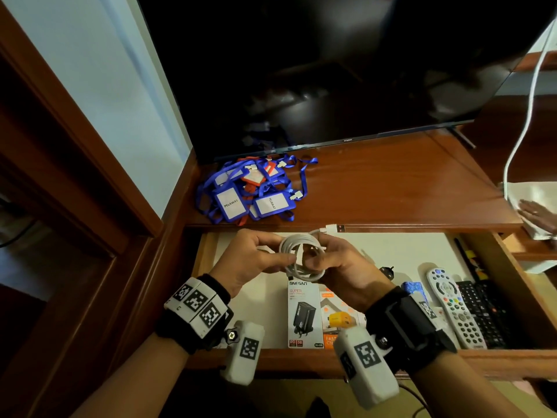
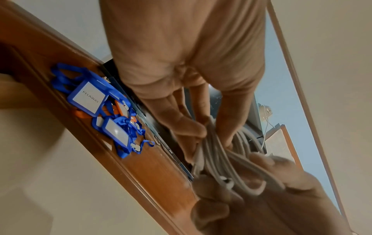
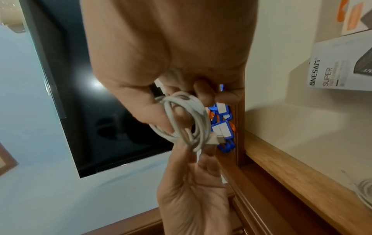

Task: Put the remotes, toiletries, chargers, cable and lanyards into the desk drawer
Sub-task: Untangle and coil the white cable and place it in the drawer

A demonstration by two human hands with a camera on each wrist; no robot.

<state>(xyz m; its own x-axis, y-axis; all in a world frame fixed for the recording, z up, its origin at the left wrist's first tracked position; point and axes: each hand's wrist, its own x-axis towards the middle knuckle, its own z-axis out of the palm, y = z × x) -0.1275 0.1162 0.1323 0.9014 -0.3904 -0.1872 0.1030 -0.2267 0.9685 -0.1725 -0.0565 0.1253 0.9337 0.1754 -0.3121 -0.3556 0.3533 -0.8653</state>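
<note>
Left hand [image 1: 251,257] and right hand [image 1: 334,260] both pinch the coiled white cable [image 1: 303,255], held above the open drawer [image 1: 509,257]. Cable step in hand; next, lower it into the drawer's bare left part. Lanyards [image 1: 251,190] wait on the bench behind the drawer. Right wrist view shows a plug end, probably USB, by the left fingertips [image 3: 209,152].

Television [image 1: 346,64]: large, dark screen, standing at the back of the wooden desk top [image 1: 391,188]. White cord [image 1: 524,122]: hangs down at far right, to a pale cloth [image 1: 530,194] (another person's hand [image 1: 539,214] rests flat on it). Brown wooden door frame [image 1: 60,131]: left of the desk, beside the pale blue wall [image 1: 114,79].
</note>
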